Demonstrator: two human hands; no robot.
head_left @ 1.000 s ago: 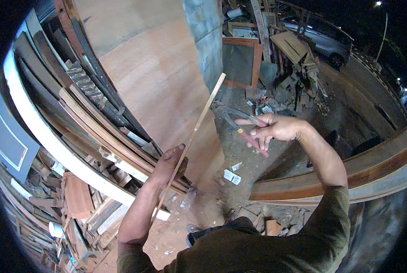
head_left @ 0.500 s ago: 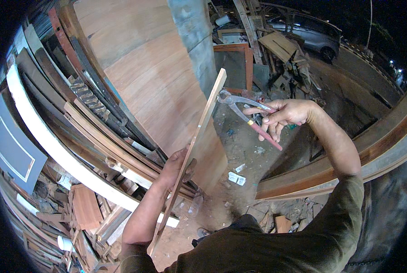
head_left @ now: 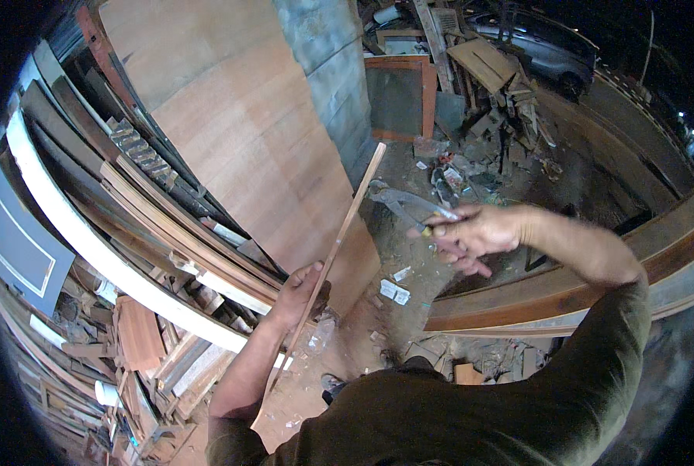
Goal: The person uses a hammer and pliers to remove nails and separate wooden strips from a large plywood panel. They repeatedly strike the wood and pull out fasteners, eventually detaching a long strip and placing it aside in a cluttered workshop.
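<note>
My left hand point(head_left: 294, 301) grips a long thin wooden strip point(head_left: 350, 217) near its middle. The strip slants from my left forearm up to the centre of the view. In my right hand point(head_left: 485, 231) is a pair of pincers point(head_left: 400, 200) with red handles and grey metal jaws. My fingers are wrapped round both handles. The jaws point left and are at the edge of the strip, a little below its upper end. Whether they bite on something there, such as a nail, is too small to tell.
A large wooden panel point(head_left: 215, 116) leans ahead, beside stacked timber point(head_left: 161, 217) and a curved-looking white board point(head_left: 130, 268) on the left. Brown frame pieces point(head_left: 556, 289) lie at right. Scrap wood point(head_left: 510, 116) and an orange-brown frame point(head_left: 427, 97) stand behind; a car point(head_left: 533, 46) is farther off.
My right hand has squeezed the pincers' handles closer together and moved slightly lower. The strip's upper end has dropped a little. My left hand keeps its hold.
</note>
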